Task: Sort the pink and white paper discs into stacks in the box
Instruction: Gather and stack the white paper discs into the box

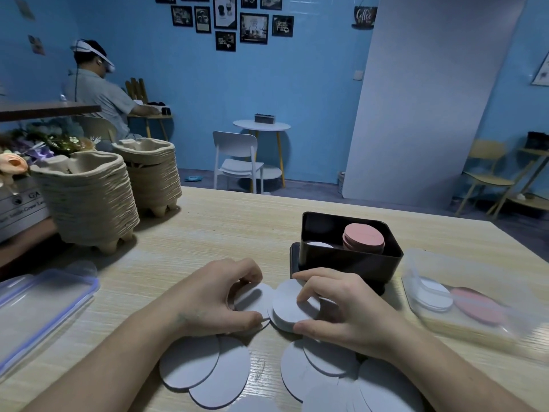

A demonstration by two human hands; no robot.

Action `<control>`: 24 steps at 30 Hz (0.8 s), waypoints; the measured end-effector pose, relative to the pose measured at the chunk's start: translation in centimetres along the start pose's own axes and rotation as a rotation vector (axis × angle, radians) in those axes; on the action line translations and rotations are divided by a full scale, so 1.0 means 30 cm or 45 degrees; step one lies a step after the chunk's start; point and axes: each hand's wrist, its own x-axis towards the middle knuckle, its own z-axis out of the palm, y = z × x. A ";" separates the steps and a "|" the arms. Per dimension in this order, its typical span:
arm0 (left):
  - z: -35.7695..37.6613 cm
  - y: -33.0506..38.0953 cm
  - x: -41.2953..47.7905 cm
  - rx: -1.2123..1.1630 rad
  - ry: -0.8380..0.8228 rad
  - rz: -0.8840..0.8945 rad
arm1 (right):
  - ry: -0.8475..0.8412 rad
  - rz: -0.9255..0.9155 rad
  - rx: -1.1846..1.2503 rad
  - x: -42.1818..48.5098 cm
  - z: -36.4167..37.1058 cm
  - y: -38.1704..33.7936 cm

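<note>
Left hand [214,295] and right hand [341,304] each pinch white discs [286,304], perhaps stacks, near the black box [350,260].

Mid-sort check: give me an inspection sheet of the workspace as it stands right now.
Surface: pale wooden table.
Job's things: black box holds a pink stack with a boxed white disc beside it; loose white discs lie near the front edge.
Clutter: pulp tray stacks far left; clear lid at left; clear container at right, holding white and pink discs.
Grippers: left hand pinches a held disc; right hand grips a small white pile.
Cables: nothing seen on the table.
Surroundings: blue walls, framed pictures, white chair, seated person wearing a headset.
</note>
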 end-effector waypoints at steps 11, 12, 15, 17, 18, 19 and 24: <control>-0.011 -0.001 -0.005 -0.068 0.190 0.062 | -0.092 0.022 -0.033 0.000 -0.011 -0.024; -0.008 0.007 -0.003 -0.087 0.205 0.086 | -0.085 0.027 -0.027 0.000 -0.010 -0.023; 0.002 0.028 0.005 -0.121 0.223 0.168 | -0.035 0.070 0.017 0.004 -0.003 -0.017; 0.010 0.035 0.010 -0.096 0.231 0.220 | -0.021 0.092 0.061 0.006 0.003 -0.016; 0.013 0.038 0.012 -0.075 0.235 0.234 | -0.017 0.089 0.075 0.006 0.006 -0.015; 0.017 0.040 0.013 -0.049 0.242 0.244 | -0.017 0.076 0.076 0.006 0.009 -0.016; 0.036 0.049 0.016 0.029 0.310 0.310 | -0.023 0.025 0.054 0.006 0.018 -0.022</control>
